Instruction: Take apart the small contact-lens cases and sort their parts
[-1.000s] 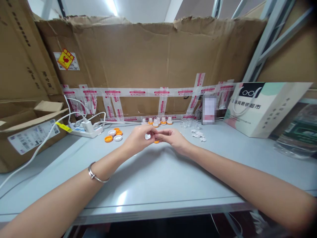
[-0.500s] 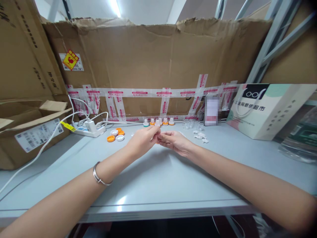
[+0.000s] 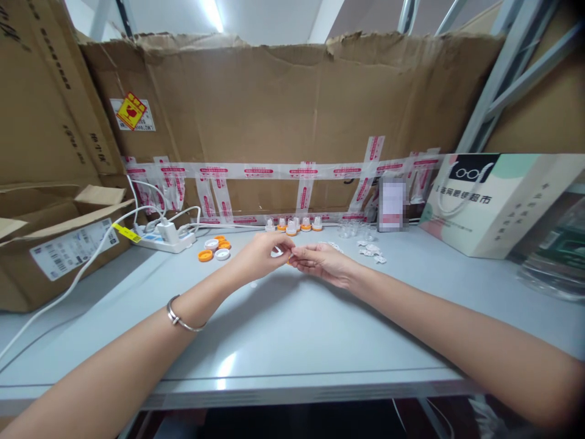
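Observation:
My left hand (image 3: 262,251) and my right hand (image 3: 325,263) meet over the middle of the table. Between their fingertips is a small orange-edged cap (image 3: 289,261), mostly hidden. The right fingers are closed in a pinch on it. My left thumb and forefinger curve into a ring, with their tips at the same part. Just behind the hands stand several clear-domed caps with orange bases (image 3: 291,228). Loose orange rings (image 3: 205,256) and white rings (image 3: 222,254) lie left of my left hand. Small white pieces (image 3: 371,250) are scattered beyond my right hand.
Clear domes (image 3: 351,230) sit near a propped phone (image 3: 392,204). A paper bag (image 3: 484,204) and a large bottle (image 3: 557,250) stand right. At left are a power strip (image 3: 171,244), its white cables and an open carton (image 3: 64,244). Tall cardboard (image 3: 274,103) walls the back.
My left hand has shifted slightly left, and a gap now shows between its thumb and forefinger. The right hand stays nearly still. A small pale spot now shows on the table below the left hand.

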Demonstrator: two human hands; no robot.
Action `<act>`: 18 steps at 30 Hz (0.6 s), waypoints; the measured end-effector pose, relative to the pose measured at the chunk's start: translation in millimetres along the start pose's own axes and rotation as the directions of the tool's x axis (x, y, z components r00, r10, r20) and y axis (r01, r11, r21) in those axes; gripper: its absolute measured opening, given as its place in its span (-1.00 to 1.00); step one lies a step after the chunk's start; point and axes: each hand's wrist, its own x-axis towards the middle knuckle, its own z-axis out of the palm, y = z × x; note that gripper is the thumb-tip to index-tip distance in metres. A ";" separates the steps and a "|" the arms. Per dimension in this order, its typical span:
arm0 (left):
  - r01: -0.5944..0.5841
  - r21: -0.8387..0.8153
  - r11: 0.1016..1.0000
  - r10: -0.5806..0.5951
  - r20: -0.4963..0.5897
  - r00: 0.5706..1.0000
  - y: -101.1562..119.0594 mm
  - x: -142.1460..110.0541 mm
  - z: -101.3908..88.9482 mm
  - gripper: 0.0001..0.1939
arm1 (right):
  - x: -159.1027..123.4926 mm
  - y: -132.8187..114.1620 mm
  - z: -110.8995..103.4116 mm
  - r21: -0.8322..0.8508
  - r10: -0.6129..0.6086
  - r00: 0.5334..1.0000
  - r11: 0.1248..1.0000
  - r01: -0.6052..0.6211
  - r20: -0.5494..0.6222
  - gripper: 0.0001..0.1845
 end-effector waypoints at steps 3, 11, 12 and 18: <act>0.082 -0.055 0.995 -0.076 0.101 0.992 -2.0 0.3 -1.6 -0.86 | 0.6 2.8 -2.3 -0.018 0.049 0.998 0.999 -0.049 0.036 -0.87; -0.043 0.157 0.987 0.021 0.140 0.990 -4.5 -0.1 -1.8 -0.88 | 1.3 4.3 -1.2 0.009 0.103 0.995 0.995 -0.103 0.019 -0.84; -0.046 0.170 0.984 0.025 0.120 0.992 -4.0 -0.4 -0.8 -0.89 | 1.2 3.4 -0.7 0.020 0.094 0.995 0.995 -0.095 0.027 -0.84; -0.023 0.110 0.994 0.026 -0.025 0.999 -1.0 -2.2 3.2 -0.92 | -0.1 -1.9 1.5 0.038 0.037 0.999 0.999 -0.038 0.015 -0.89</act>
